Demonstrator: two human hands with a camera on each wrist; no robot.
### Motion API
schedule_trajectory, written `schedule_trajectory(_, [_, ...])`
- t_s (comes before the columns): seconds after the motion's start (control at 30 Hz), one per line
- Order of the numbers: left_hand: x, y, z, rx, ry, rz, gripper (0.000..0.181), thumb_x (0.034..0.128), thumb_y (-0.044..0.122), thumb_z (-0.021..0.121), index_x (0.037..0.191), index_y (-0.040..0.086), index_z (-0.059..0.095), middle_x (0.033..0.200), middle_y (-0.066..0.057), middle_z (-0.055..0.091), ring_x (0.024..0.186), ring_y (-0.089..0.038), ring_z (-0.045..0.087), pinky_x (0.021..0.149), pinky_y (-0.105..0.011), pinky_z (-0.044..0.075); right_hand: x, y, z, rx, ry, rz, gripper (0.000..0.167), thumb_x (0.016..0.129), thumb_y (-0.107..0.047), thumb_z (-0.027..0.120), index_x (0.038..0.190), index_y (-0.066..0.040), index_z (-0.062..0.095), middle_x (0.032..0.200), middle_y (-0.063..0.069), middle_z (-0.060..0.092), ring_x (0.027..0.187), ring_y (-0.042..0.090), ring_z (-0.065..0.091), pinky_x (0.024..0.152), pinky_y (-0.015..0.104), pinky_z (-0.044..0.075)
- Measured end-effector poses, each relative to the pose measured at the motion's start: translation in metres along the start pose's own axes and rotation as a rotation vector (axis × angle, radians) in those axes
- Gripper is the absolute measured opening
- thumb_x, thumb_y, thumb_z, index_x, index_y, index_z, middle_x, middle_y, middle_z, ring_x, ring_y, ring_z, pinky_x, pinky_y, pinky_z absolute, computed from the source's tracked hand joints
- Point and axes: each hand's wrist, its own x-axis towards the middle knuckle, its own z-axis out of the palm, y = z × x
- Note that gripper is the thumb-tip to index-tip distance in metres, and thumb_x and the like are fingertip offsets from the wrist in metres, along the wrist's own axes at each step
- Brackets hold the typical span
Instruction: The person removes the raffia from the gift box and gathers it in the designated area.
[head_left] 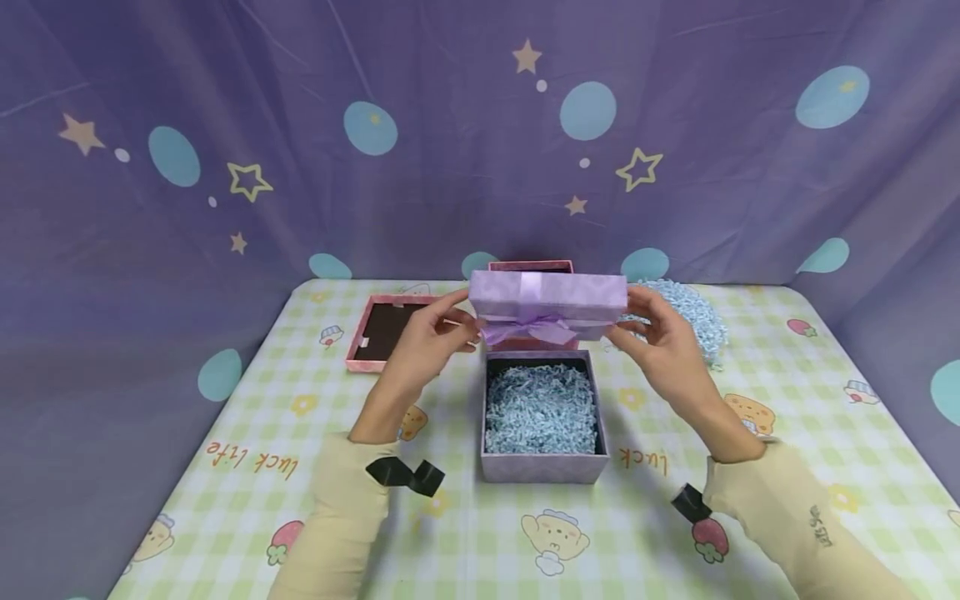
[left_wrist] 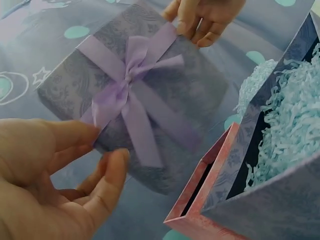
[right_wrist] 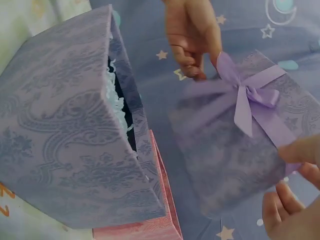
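The left hand has its grip pinched on one side of a square lilac patterned box lid, and the right hand pinches the opposite side. The lid, tied with a shiny purple ribbon bow, is held tilted at the centre of the head view, apart from the open lilac patterned box below it in the frame. Pale blue shredded paper fills that box. Behind, partly hidden by the lid, stands a pink box; left of centre lies a shallow pink tray with a dark inside. Right of centre, a loose heap of pale blue paper shreds rests on the counter, under its green checked cloth
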Motion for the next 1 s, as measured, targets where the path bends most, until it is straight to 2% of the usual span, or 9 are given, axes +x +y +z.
schedule_trajectory(0.07, [0.001, 0.000, 0.002, -0.065, 0.010, 0.000, 0.052, 0.0934, 0.011, 0.062, 0.143, 0.014, 0.046, 0.105, -0.017, 0.062, 0.086, -0.019, 0.067, 0.081, -0.029, 0.058, 0.000, 0.000, 0.003, -0.031, 0.042, -0.036, 0.051, 0.089, 0.000, 0.064, 0.137, -0.007, 0.049, 0.110, -0.005, 0.057, 0.097, 0.005, 0.059, 0.081, 0.013, 0.051])
schedule_trajectory(0.13, [0.001, 0.000, 0.003, -0.145, 0.005, -0.002, 0.053, 0.0941, 0.010, 0.060, 0.144, 0.013, 0.043, 0.109, -0.021, 0.062, 0.086, -0.015, 0.068, 0.084, -0.030, 0.057, -0.001, 0.000, 0.005, -0.055, 0.066, -0.037, 0.052, 0.090, 0.000, 0.063, 0.139, -0.009, 0.047, 0.102, -0.002, 0.058, 0.089, 0.002, 0.061, 0.077, 0.013, 0.052])
schedule_trajectory(0.23, [0.001, -0.001, 0.001, -0.265, -0.024, -0.003, 0.050, 0.0967, 0.006, 0.054, 0.145, 0.012, 0.042, 0.115, -0.024, 0.061, 0.095, -0.016, 0.068, 0.089, -0.030, 0.054, -0.002, 0.001, 0.005, -0.064, 0.056, -0.027, 0.052, 0.092, -0.001, 0.060, 0.141, -0.013, 0.046, 0.092, 0.006, 0.061, 0.079, 0.005, 0.065, 0.071, 0.016, 0.054])
schedule_trajectory(0.33, [0.002, -0.003, -0.001, -0.332, -0.058, 0.000, 0.047, 0.0991, 0.004, 0.048, 0.145, 0.012, 0.043, 0.116, -0.022, 0.059, 0.103, -0.020, 0.066, 0.092, -0.031, 0.052, -0.002, 0.002, 0.005, -0.048, 0.028, -0.025, 0.050, 0.094, -0.001, 0.057, 0.140, -0.015, 0.047, 0.089, 0.012, 0.064, 0.078, 0.008, 0.067, 0.071, 0.020, 0.056])
schedule_trajectory(0.47, [0.004, -0.005, -0.005, -0.336, -0.047, -0.033, 0.041, 0.1005, 0.006, 0.045, 0.140, 0.016, 0.050, 0.098, -0.008, 0.053, 0.093, -0.014, 0.065, 0.088, -0.026, 0.054, -0.001, 0.002, 0.004, -0.030, -0.012, -0.003, 0.048, 0.095, -0.002, 0.055, 0.140, -0.017, 0.047, 0.096, 0.010, 0.067, 0.084, 0.009, 0.068, 0.074, 0.023, 0.057])
schedule_trajectory(0.57, [0.005, -0.005, -0.008, -0.306, -0.019, -0.065, 0.036, 0.1017, 0.011, 0.045, 0.136, 0.019, 0.054, 0.089, -0.003, 0.046, 0.081, -0.007, 0.059, 0.072, -0.016, 0.055, -0.001, 0.001, 0.003, -0.018, -0.029, 0.035, 0.045, 0.097, -0.004, 0.052, 0.139, -0.018, 0.049, 0.106, 0.012, 0.067, 0.088, 0.008, 0.068, 0.076, 0.024, 0.057])
schedule_trajectory(0.7, [0.006, -0.006, -0.011, -0.305, -0.019, -0.063, 0.033, 0.1027, 0.016, 0.044, 0.135, 0.018, 0.054, 0.098, -0.001, 0.053, 0.083, -0.007, 0.058, 0.066, -0.014, 0.051, -0.002, 0.001, 0.005, 0.038, -0.039, 0.087, 0.036, 0.101, -0.014, 0.047, 0.137, -0.015, 0.051, 0.120, 0.020, 0.063, 0.092, 0.007, 0.067, 0.079, 0.023, 0.056])
schedule_trajectory(0.8, [0.007, -0.007, -0.013, -0.326, -0.032, -0.045, 0.033, 0.1026, 0.017, 0.044, 0.134, 0.014, 0.053, 0.106, -0.001, 0.057, 0.092, -0.009, 0.062, 0.077, -0.018, 0.054, -0.002, 0.000, 0.008, 0.095, -0.041, 0.120, 0.035, 0.102, -0.024, 0.047, 0.133, -0.011, 0.052, 0.121, 0.020, 0.062, 0.094, 0.008, 0.068, 0.082, 0.023, 0.056])
schedule_trajectory(1.0, [0.007, -0.008, -0.018, -0.285, -0.034, -0.044, 0.033, 0.0995, 0.020, 0.052, 0.132, 0.016, 0.053, 0.105, 0.000, 0.049, 0.092, -0.009, 0.057, 0.075, -0.020, 0.052, -0.002, -0.001, 0.013, 0.138, -0.071, 0.174, 0.035, 0.098, -0.029, 0.054, 0.128, -0.010, 0.052, 0.125, 0.019, 0.058, 0.099, 0.011, 0.066, 0.082, 0.025, 0.056])
